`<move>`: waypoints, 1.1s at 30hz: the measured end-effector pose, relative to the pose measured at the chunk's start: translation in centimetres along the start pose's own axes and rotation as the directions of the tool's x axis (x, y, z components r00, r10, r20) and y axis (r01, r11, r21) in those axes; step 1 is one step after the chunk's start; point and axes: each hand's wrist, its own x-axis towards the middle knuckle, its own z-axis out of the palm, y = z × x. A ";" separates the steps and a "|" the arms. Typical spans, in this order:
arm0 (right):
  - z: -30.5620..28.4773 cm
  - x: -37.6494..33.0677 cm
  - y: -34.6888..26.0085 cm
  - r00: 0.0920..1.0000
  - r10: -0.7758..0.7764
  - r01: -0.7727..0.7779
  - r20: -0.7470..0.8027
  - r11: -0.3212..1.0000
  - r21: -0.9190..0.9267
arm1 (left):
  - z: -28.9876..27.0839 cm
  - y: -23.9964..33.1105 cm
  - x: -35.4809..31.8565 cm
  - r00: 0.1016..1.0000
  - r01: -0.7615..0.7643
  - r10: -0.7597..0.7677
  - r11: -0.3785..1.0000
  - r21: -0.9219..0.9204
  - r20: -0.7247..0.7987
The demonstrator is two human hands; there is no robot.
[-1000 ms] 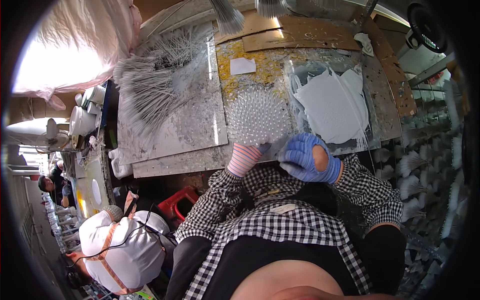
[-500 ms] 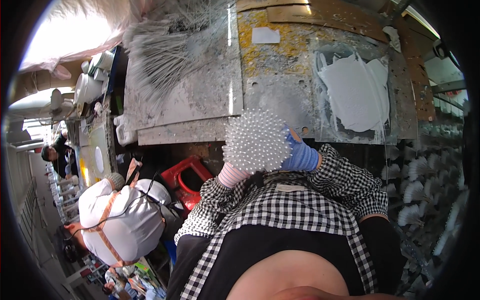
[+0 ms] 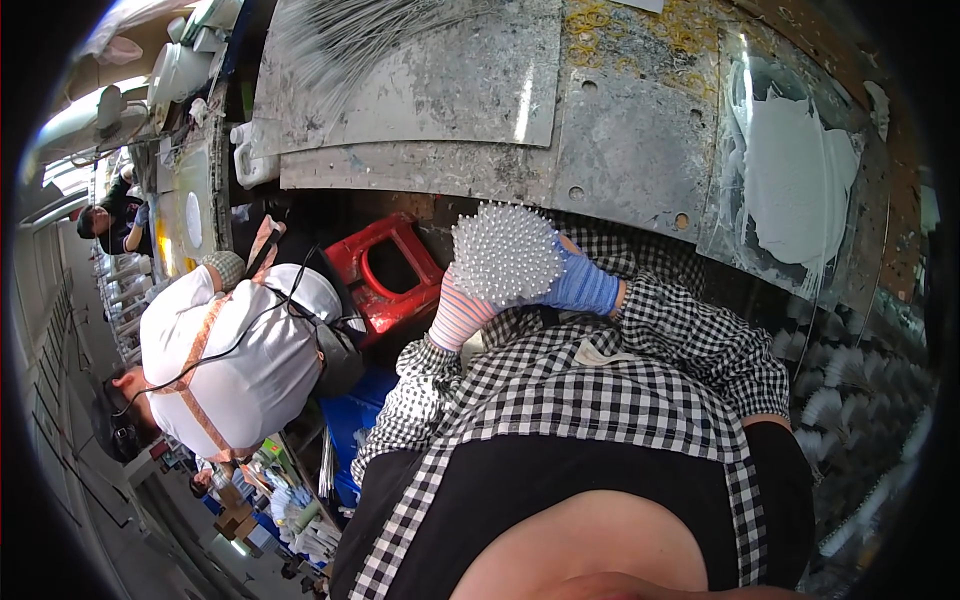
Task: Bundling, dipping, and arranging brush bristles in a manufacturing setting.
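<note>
Between both my hands is a bundle of thin stems, its round face of pale, bead-like tips turned up. My left hand, in a pink striped glove, is closed around its lower left side. Gripping the right side is my right hand, in a blue striped glove with bare skin showing at one digit. The bundle hides most of my fingers and its own lower part. It is in front of my checked apron, just short of the worktable's near edge.
On the worktable, loose thin stems spread at the far left. White paste covers a glass plate at the right. A red stool stands left of my hands. A co-worker in white sits further left. Feathery white bundles stand at the right.
My view has swung, so the table sits higher and further right in it. The bundle, still in both hands, no longer overlaps the table's edge and is nearer the stool in view.
</note>
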 end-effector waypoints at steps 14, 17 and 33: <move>-4.5 0.4 -2.4 0.949 -0.063 0.137 -0.309 0.965 0.224 | -2.3 -0.2 -0.4 0.990 -0.121 0.135 0.962 0.246 -0.043; -9.1 2.1 -4.6 0.936 0.011 0.197 -0.352 0.812 0.549 | -6.5 1.9 3.6 0.999 -0.029 0.011 0.904 0.426 0.046; -23.7 -2.8 -4.0 0.843 -0.510 0.201 -0.170 0.592 -0.780 | -6.9 3.2 22.0 0.927 0.249 0.251 0.143 -0.958 0.279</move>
